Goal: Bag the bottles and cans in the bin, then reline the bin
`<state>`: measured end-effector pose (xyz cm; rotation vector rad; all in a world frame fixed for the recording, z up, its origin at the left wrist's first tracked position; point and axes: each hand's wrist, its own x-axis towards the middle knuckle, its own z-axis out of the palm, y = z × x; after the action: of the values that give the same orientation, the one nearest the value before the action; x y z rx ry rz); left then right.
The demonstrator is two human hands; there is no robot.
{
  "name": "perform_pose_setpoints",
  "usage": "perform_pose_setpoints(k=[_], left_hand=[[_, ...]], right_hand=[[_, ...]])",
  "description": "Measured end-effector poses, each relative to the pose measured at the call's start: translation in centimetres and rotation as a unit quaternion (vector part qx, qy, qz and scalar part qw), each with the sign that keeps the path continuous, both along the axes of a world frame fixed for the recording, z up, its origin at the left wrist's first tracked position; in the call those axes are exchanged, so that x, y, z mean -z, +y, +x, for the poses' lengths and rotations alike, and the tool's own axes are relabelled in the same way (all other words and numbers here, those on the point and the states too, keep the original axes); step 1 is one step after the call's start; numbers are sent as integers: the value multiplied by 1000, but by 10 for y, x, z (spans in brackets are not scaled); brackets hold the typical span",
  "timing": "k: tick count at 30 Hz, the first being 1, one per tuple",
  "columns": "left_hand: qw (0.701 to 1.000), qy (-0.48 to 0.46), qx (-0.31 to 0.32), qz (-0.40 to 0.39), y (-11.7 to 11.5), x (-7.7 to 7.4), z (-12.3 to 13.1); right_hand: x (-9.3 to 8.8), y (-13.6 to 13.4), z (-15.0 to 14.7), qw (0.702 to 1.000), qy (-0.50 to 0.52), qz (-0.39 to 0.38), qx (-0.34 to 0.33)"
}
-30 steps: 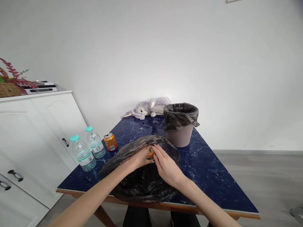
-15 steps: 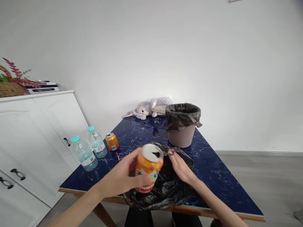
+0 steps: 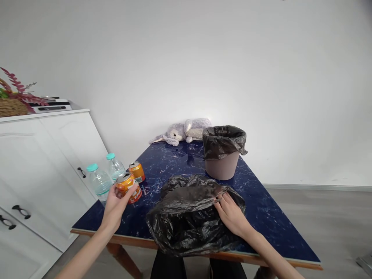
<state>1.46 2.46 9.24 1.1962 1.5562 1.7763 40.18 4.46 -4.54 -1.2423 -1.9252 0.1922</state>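
Observation:
My left hand [image 3: 116,203] is closed around an orange soda can [image 3: 134,192] at the left side of the table, its top opened. Just behind it stands a second orange can [image 3: 137,170]. Two clear plastic bottles with teal caps, a nearer bottle [image 3: 100,182] and a farther bottle [image 3: 115,167], stand beside the held can and are partly hidden by it and my hand. A black plastic bag [image 3: 192,224] lies crumpled with its mouth open toward me at the table's front edge. My right hand [image 3: 231,213] grips the bag's rim on its right side.
A mauve bin [image 3: 222,169] lined with a black bag stands at the back right of the blue marbled table [image 3: 267,221]. Against the wall lies a grey plush rabbit [image 3: 183,131]. A white cabinet [image 3: 49,155] with a wicker basket [image 3: 13,107] on top stands at left.
My left hand has carried the can from above the bag leftward to beside the bottles and the other can. My right hand still has the bag, whose opening is now more visible.

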Motion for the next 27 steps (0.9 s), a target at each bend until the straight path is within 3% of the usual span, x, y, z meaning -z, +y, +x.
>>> perform_pose_setpoints(k=[3, 6, 16, 18, 23, 27], left_hand=[[1000, 9, -20, -14, 14, 26, -10], [999, 20, -38, -34, 21, 39, -14], [993, 107, -46, -17, 36, 52, -23], [991, 128, -34, -4, 27, 55, -21], [978, 180, -100, 34, -20, 67, -12], [980, 182, 54, -66, -42, 72, -8]], right_hand=[[1, -2, 0, 999, -29, 18, 3], [0, -3, 1, 998, -55, 14, 0], [5, -3, 0, 997, -72, 29, 4], [5, -3, 0, 997, -72, 36, 5], [6, -3, 1, 995, -86, 42, -4], [8, -3, 0, 995, -90, 44, -4]])
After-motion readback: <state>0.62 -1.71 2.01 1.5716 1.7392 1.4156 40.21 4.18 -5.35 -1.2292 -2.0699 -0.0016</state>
